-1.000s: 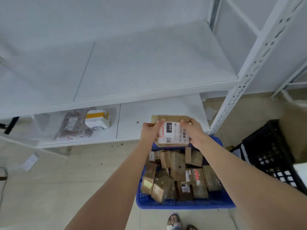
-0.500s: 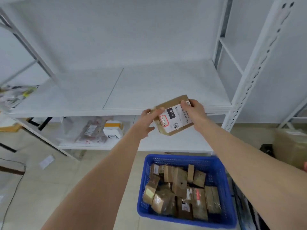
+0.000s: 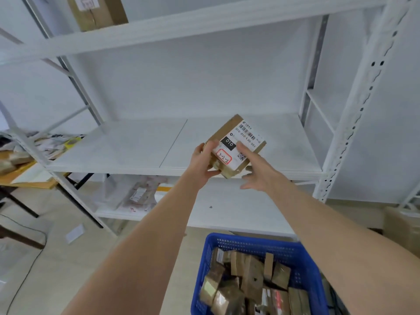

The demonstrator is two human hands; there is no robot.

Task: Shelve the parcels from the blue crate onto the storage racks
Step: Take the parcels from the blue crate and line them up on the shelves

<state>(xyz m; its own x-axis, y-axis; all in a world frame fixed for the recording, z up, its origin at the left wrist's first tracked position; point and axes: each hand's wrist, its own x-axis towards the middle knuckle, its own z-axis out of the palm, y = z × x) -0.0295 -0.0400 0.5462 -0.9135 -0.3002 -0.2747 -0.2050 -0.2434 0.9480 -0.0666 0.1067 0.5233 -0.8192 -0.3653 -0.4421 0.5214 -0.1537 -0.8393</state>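
Observation:
A brown cardboard parcel (image 3: 229,130) with a white label marked "010" and a red-framed handwritten tag is held tilted over the front edge of the white rack's middle shelf (image 3: 127,146). My left hand (image 3: 202,162) grips its lower left corner. Fingers spread, my right hand (image 3: 259,171) sits at the parcel's right side, one finger lying on the label. Below me on the floor, the blue crate (image 3: 250,241) holds several more brown parcels.
A large cardboard box (image 3: 97,12) stands on the shelf above. The bottom shelf holds a clear bagged packet (image 3: 138,194). A perforated white upright (image 3: 354,105) rises at right, with a brown carton (image 3: 402,226) on the floor beyond it. A cluttered wooden table (image 3: 27,178) is at left.
The parcel has risen from just above the crate to the middle shelf's level and tilted. My right hand's grip has loosened and its fingers have spread. The view has tipped upward.

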